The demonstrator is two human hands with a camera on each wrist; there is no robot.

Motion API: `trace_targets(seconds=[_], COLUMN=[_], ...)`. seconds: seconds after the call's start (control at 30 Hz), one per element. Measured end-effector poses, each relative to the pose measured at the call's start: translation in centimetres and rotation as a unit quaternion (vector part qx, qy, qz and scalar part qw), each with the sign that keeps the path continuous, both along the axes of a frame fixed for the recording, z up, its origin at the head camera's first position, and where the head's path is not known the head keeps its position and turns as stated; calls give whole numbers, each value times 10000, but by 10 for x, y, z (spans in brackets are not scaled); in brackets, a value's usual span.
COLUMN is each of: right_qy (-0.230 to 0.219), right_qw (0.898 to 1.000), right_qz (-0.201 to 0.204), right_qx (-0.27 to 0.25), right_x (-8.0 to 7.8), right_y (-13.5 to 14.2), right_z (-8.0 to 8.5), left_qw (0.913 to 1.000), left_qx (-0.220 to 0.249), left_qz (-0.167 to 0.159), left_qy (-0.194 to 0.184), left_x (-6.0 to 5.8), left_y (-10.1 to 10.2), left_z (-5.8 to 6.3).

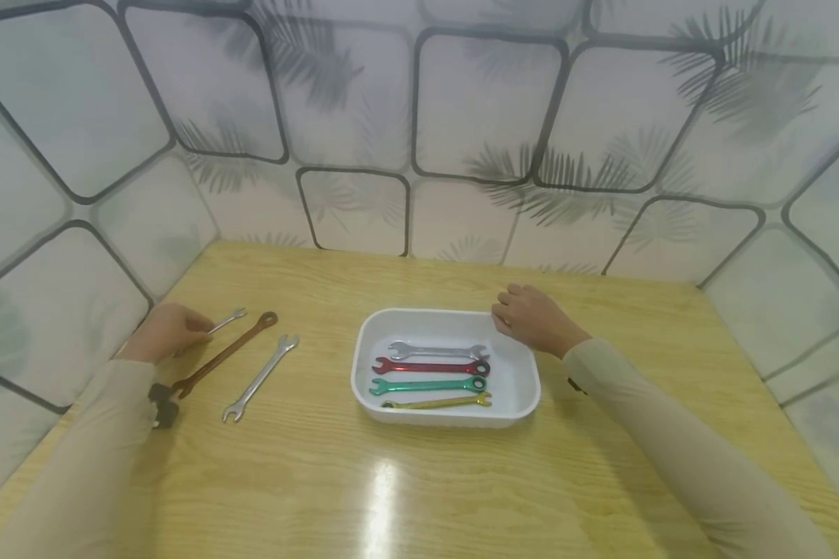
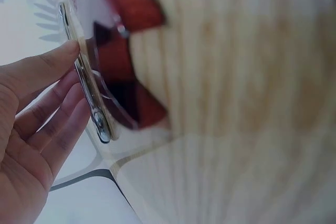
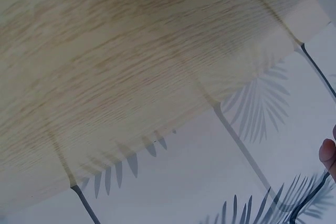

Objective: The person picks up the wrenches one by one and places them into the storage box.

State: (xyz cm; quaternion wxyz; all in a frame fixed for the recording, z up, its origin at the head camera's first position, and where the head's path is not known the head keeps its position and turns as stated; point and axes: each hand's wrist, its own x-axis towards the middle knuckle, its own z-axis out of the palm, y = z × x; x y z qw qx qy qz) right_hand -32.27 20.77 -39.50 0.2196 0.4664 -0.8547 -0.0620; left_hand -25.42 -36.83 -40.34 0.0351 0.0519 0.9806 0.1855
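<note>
At the left of the table, my left hand (image 1: 165,332) pinches a small silver wrench (image 1: 229,319) between thumb and fingers. The left wrist view shows this wrench (image 2: 88,85) lying along the fingertips. Close beside it lies a copper-brown wrench (image 1: 227,353), and right of that a silver open-ended wrench (image 1: 262,380). My right hand (image 1: 537,320) grips the far right corner of a white tray (image 1: 524,388) with curled fingers, covering that part of the rim. In the tray lie a silver wrench (image 1: 436,352), a red one (image 1: 426,368), a green one (image 1: 426,385) and a yellow one (image 1: 440,402).
The wooden table (image 1: 308,481) ends at patterned walls (image 1: 475,217) behind and at both sides. The left hand is close to the left wall. A dark device (image 1: 164,404) sits on the left wrist.
</note>
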Motion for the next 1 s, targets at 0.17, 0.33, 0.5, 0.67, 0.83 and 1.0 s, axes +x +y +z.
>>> trace_targets(seconds=[0.17,0.33,0.5,0.67,0.83,1.0], right_qy=[9,12,-10,-121,-198,-217], right_qw=[10000,9999,9997,9999,9998,9997], right_qz=[33,126,172,78,-94,-105], right_qx=[-31,-118,-156,-85,24,-29], right_x=[1,1,3,5,5,6], right_y=[0,-1,-2,-4,-3,-1], right_z=[1,3,5,7,7,5], left_qw=[10000,9999,10000,9999,9999,9999], left_qx=[-4,89,56,49,39,23], left_qz=[36,73,51,77,149,146], left_qy=[19,-7,-1,45,37,0], left_x=[5,9,9,6,5,3], left_y=[1,1,-4,-9,-8,-6], left_z=[3,6,3,-3,-2,-3])
